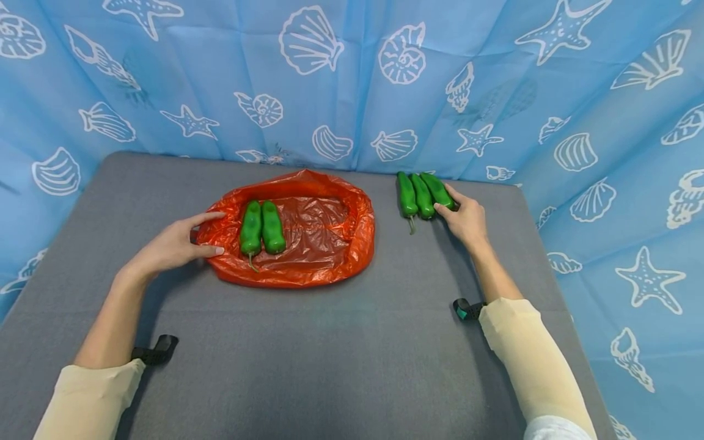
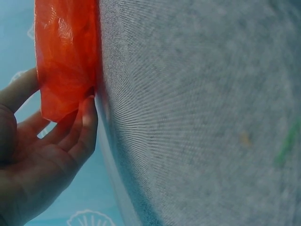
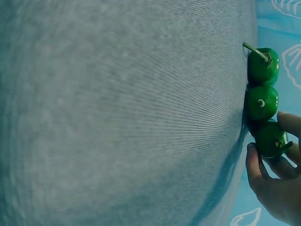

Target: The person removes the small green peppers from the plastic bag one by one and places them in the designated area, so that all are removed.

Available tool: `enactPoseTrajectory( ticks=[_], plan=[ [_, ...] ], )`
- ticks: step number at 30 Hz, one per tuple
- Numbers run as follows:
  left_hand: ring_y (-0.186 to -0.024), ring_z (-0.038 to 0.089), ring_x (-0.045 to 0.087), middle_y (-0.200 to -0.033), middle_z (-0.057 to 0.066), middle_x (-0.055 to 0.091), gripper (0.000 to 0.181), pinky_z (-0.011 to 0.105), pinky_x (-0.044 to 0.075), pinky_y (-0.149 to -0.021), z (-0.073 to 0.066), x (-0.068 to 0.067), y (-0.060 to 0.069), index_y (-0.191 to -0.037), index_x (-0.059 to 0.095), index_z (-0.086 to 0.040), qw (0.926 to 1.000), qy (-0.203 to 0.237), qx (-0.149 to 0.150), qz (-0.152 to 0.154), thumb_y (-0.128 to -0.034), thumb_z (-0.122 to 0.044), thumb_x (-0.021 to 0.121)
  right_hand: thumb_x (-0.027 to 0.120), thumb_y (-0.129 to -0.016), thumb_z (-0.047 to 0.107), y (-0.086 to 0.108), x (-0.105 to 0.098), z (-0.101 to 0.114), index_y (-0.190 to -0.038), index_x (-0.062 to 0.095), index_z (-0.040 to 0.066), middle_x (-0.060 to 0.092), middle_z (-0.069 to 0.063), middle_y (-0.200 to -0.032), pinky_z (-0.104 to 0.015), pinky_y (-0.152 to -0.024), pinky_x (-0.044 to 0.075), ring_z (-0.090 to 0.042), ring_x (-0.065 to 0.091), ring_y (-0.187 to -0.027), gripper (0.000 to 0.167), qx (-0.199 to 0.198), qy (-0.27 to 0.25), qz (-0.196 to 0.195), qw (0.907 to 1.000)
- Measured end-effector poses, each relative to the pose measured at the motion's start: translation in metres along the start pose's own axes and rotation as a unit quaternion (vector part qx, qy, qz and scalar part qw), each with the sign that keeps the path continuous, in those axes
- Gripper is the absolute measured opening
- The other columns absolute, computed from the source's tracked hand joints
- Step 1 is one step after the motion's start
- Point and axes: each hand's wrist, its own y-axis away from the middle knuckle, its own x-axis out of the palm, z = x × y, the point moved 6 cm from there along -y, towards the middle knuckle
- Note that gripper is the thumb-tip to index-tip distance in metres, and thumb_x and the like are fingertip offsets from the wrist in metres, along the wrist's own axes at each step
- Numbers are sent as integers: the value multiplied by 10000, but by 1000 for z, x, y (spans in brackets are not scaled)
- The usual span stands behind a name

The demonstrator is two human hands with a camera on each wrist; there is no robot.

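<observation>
A red plastic bag (image 1: 316, 247) lies spread with its rim rolled up, left of the table's middle. Inside its left part rest two green peppers, one with a long stem (image 1: 251, 229) and another (image 1: 273, 227) beside it. My left hand (image 1: 173, 244) holds the bag's left end, thumb and fingers around the rim; the left wrist view shows the bag (image 2: 66, 52) between them. Farther right, three green peppers lie side by side. My right hand (image 1: 467, 221) grips the rightmost pepper (image 1: 438, 190), also seen in the right wrist view (image 3: 271, 139), touching the middle pepper (image 1: 422, 197) or close to it. The leftmost pepper (image 1: 407, 195) has a long stem.
A grey cloth-covered table (image 1: 330, 354) carries everything. Behind it and to the right hangs a blue curtain (image 1: 352, 79) with white shells and starfish, close to the table's far edge. Black straps with small devices (image 1: 156, 351) sit on both wrists.
</observation>
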Motion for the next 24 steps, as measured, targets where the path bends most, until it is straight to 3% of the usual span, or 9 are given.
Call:
enactPoseTrajectory(
  ticks=[4, 7, 9, 13, 14, 16, 19, 21, 24],
  plan=[
    [-1396, 537, 229, -1572, 330, 184, 794, 686, 257, -1051, 0, 1, 1, -1569, 286, -110, 10000, 4, -36, 4, -932, -324, 710, 642, -983, 291, 2, 2, -1, -1501, 439, 128, 573, -298, -1302, -542, -878, 450, -444, 619, -915, 580, -20, 33, 44, 10000],
    [-1392, 532, 242, -1570, 328, 195, 794, 681, 270, -1047, 0, 1, 1, -1569, 287, -111, 10000, 25, -7, 9, -933, -332, 709, 608, -1000, 319, 2, 4, -3, -1518, 409, 134, 569, -302, -1310, -543, -890, 448, -443, 614, -972, 585, 49, 32, 104, 9999],
    [-1390, 526, 254, -1571, 325, 198, 789, 676, 278, -1046, 0, 0, 1, -1569, 288, -113, 10000, 57, 20, 12, -935, -323, 707, 581, -1011, 337, 3, 5, -3, -1523, 401, 144, 634, -303, -1193, -520, -869, 448, -416, 605, -850, 576, 125, 2, 113, 9999],
    [-1374, 506, 290, -1571, 324, 202, 786, 661, 298, -1040, 0, -1, 1, -1570, 287, -114, 9999, 91, 43, 8, -936, -314, 707, 536, -1028, 333, 3, 5, -4, -1522, 406, 168, 587, -231, -644, -452, -697, 423, -276, 387, -481, 537, 253, -76, 74, 9996],
    [-1374, 504, 288, -1571, 323, 201, 787, 661, 297, -1040, 0, -1, 1, -1570, 287, -115, 10000, 90, 37, 10, -936, -316, 706, 536, -1028, 323, 3, 5, -4, -1520, 412, 172, 520, -210, -561, -452, -659, 406, -283, 332, -447, 529, 262, -91, 53, 9996],
    [-1379, 506, 280, -1572, 324, 197, 790, 663, 292, -1041, 0, -1, 1, -1571, 286, -115, 10000, 81, 21, 13, -934, -319, 707, 548, -1024, 302, 2, 6, -3, -1511, 430, 169, 502, -208, -526, -483, -676, 440, -302, 427, -471, 518, 221, -69, -14, 9997],
    [-1368, 507, 297, -1569, 325, 205, 784, 658, 306, -1034, 0, -1, 2, -1570, 287, -115, 10000, 56, 6, 9, -937, -317, 704, 583, -1010, 274, 1, 6, -1, -1496, 454, 153, 668, -282, -790, -536, -851, 471, -413, 622, -772, 517, 131, -41, -93, 9999],
    [-1211, 467, 474, -1534, 317, 273, 779, 599, 381, -970, 0, -1, 2, -1571, 288, -119, 10000, 15, 6, -7, -940, -315, 700, 593, -1006, 268, 1, 6, 0, -1493, 461, 152, 679, -305, -1028, -552, -967, 430, -447, 620, -1028, 518, 109, -46, -105, 9999],
    [-872, 327, 590, -1459, 294, 359, 767, 469, 415, -830, -1, -2, 2, -1570, 290, -122, 10000, -31, 51, -28, -947, -312, 693, 584, -1008, 251, 0, 6, 0, -1492, 464, 165, 620, -290, -1224, -550, -989, 415, -443, 573, -1165, 506, 132, -141, -110, 9998]
  ],
)
